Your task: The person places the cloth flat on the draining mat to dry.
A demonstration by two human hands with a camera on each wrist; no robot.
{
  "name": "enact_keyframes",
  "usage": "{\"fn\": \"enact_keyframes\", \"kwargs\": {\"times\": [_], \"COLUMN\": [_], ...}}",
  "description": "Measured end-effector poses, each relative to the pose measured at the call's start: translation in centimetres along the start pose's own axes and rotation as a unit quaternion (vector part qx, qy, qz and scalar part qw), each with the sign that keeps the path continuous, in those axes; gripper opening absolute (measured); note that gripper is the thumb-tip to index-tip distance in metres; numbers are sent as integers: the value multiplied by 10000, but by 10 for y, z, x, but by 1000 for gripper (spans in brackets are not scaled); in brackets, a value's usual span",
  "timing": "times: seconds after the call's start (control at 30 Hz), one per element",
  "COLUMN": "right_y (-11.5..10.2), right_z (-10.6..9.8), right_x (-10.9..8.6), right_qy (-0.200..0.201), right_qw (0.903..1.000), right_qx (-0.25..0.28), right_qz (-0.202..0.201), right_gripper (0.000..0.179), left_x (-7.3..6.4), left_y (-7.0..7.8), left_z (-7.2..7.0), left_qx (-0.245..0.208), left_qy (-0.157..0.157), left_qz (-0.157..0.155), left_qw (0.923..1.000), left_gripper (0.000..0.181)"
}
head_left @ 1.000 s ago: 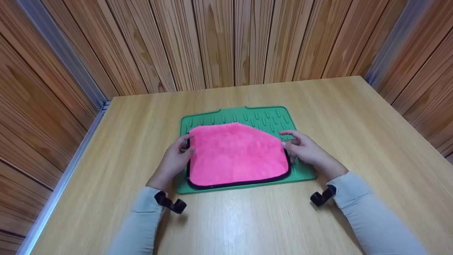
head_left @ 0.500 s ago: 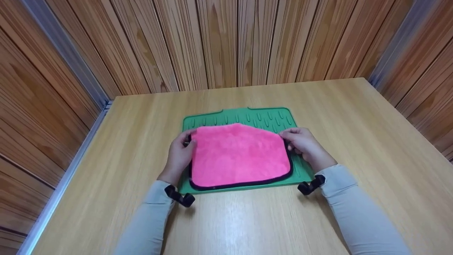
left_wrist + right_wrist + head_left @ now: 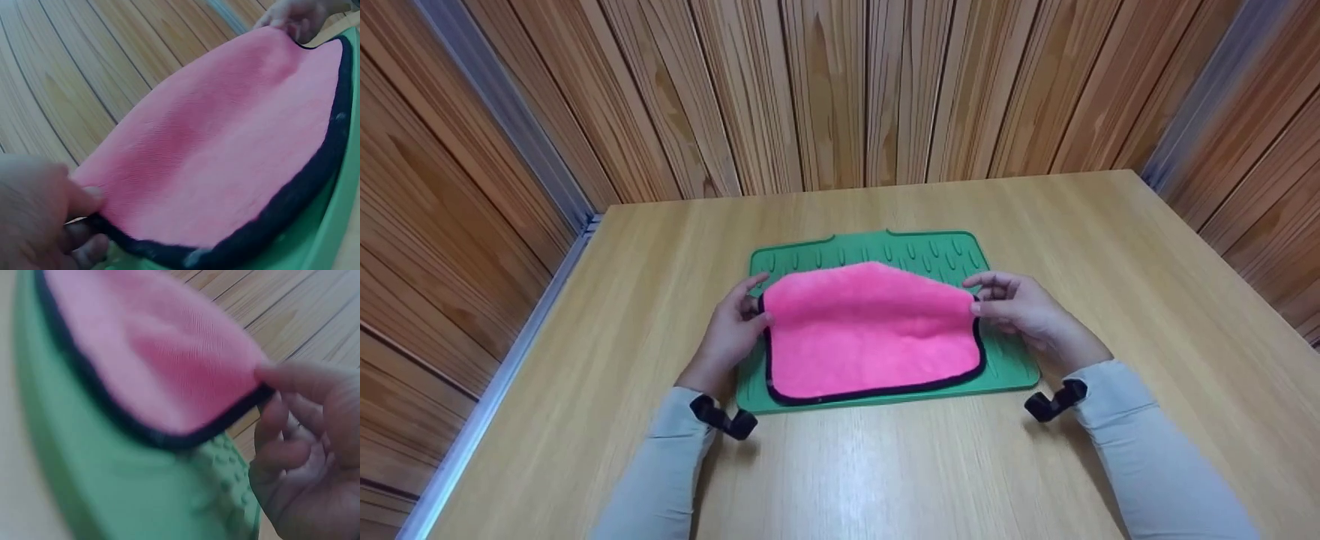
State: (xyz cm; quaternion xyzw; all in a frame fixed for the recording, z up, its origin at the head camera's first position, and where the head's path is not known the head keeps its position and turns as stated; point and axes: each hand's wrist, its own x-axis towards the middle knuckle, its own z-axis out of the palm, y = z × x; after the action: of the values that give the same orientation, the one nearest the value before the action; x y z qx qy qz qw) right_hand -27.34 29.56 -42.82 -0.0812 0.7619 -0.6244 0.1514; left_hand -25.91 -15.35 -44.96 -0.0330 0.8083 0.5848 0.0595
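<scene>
A pink plush cloth (image 3: 877, 337) with black edging, seemingly folded over, lies across a green mat (image 3: 862, 246) with raised drop-shaped ridges. At its left side my left hand (image 3: 731, 326) pinches the edge between thumb and fingers. My right hand (image 3: 1031, 315) pinches the opposite side near the far corner, as the right wrist view also shows. Between the hands the cloth's far part is raised and bows upward, while the near black edging (image 3: 298, 197) stays low over the mat. The left fingers' tips are partly hidden behind the cloth.
A light wooden table (image 3: 847, 465) carries the mat. Behind it rises a wood-panelled wall (image 3: 840, 97), with grey metal strips in the corners. Black camera mounts (image 3: 724, 418) sit on both wrists, over light sleeves (image 3: 656, 465).
The cloth's far part has lifted and now bows, its sides drawn a little apart. Both hands moved inward and forward, then back outward; the right hand now pinches the edge.
</scene>
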Motion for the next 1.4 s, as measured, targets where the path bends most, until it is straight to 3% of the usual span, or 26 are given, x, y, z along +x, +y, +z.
{"fn": "enact_keyframes", "kwargs": {"times": [0.2, 0.37, 0.47, 0.57, 0.7, 0.8, 0.9, 1.07, 1.27, 1.4], "right_y": [4, 1, 1, 2, -1, -3, -3, -8, -9, -6], "right_z": [-7, -7, -7, -2, 11, 19, 22, 21, 22, 19], "right_x": [-9, -10, -8, -5, 1, 5, 8, 8, 8, 7], "right_qy": [-920, -1509, -1577, -1346, -676, -238, -38, 303, 977, 822], "right_qw": [9915, 9775, 9779, 9867, 9943, 9957, 9980, 9986, 9858, 9834], "right_qx": [-918, -1470, -1371, -909, -604, -537, -291, 405, 1293, 1455], "right_qz": [-18, 83, 32, 101, 558, 722, 552, 178, -444, -707], "right_gripper": [25, 24, 23, 24, 38, 30, 21, 31, 42, 44], "left_x": [-8, -12, -11, -8, -4, -2, -2, -4, -9, -13], "left_y": [-4, -10, -12, -12, -11, -11, -10, -9, -6, -7], "left_z": [-9, -14, -11, -3, 9, 14, 16, 14, 11, 8], "left_qx": [325, 329, 48, -198, -167, -86, -131, -439, -1032, -1467], "left_qy": [-913, -1207, -1196, -1006, -532, -208, -6, 354, 697, 630], "left_qz": [248, 531, 477, 405, 375, 409, 505, 577, 886, 981], "left_qw": [9950, 9907, 9917, 9939, 9977, 9989, 9986, 9967, 9882, 9823], "left_gripper": [60, 56, 51, 49, 48, 45, 43, 42, 43, 38]}}
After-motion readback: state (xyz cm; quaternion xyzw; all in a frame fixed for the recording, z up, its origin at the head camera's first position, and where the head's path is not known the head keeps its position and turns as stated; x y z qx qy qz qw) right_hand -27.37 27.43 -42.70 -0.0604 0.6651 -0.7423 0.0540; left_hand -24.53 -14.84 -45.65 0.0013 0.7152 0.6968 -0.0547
